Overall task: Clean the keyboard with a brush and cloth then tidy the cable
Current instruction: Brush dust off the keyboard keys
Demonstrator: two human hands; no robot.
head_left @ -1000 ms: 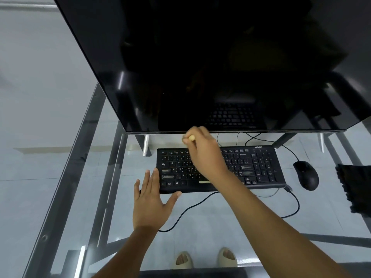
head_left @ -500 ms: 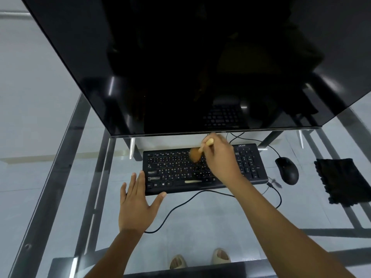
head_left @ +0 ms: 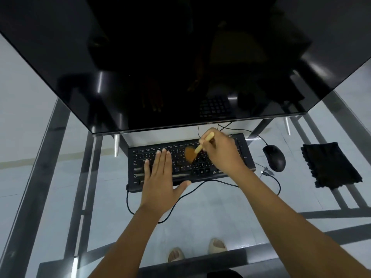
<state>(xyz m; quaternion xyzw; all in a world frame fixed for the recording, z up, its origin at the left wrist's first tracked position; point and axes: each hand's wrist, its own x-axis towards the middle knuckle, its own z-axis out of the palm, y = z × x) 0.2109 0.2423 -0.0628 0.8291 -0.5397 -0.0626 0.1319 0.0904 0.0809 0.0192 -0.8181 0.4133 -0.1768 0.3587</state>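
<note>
I see the black keyboard (head_left: 190, 161) lying flat on the glass desk, long edge toward me. The brush (head_left: 195, 150) has a pale wooden handle and tan bristles; it stands tilted, bristles pressed on the middle keys. The black cloth (head_left: 329, 164) lies crumpled flat, well right of the keyboard. The black cable (head_left: 128, 199) leaves the keyboard's left edge, loops across the glass, plug end loose by the right corner.

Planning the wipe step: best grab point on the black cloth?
Pinch the black cloth at its near left corner, coming from above with the right hand. It lies flat on the glass table, clear of the mouse, so only edges offer purchase.
</note>
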